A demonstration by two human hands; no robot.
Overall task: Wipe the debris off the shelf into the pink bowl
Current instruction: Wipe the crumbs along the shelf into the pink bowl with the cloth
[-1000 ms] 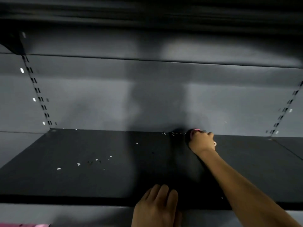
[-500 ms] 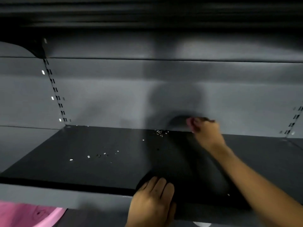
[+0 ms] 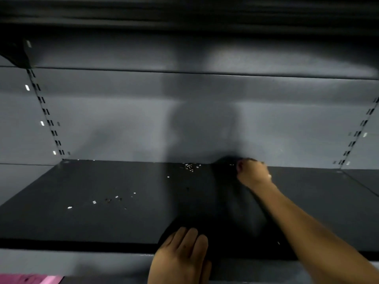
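Head view: a dark shelf [image 3: 82, 218] runs across the frame, backed by a grey rear panel [image 3: 123, 130]. One slotted upright [image 3: 46, 111] stands at the left and a second upright [image 3: 361, 128] at the right.

Debris location:
- A cluster of pale debris [image 3: 189, 167] lies at the back edge of the shelf, just left of the right hand [image 3: 253, 174].
- Scattered flecks [image 3: 114, 199] lie on the left half of the shelf, well apart from both hands.

Right hand: the arm reaches to the rear of the shelf, where shelf and rear panel meet. The fingers [image 3: 241, 167] are curled inward toward the palm. The picture is blurred there, so it cannot be told whether they grip anything.

Left hand [image 3: 180, 255]: it rests palm down on the front edge of the shelf, with its fingers straight and pressed together, pointing toward the rear.

Pink bowl [image 3: 30, 279]: only part of it shows at the bottom left corner, below the shelf's front edge and well left of the left hand.
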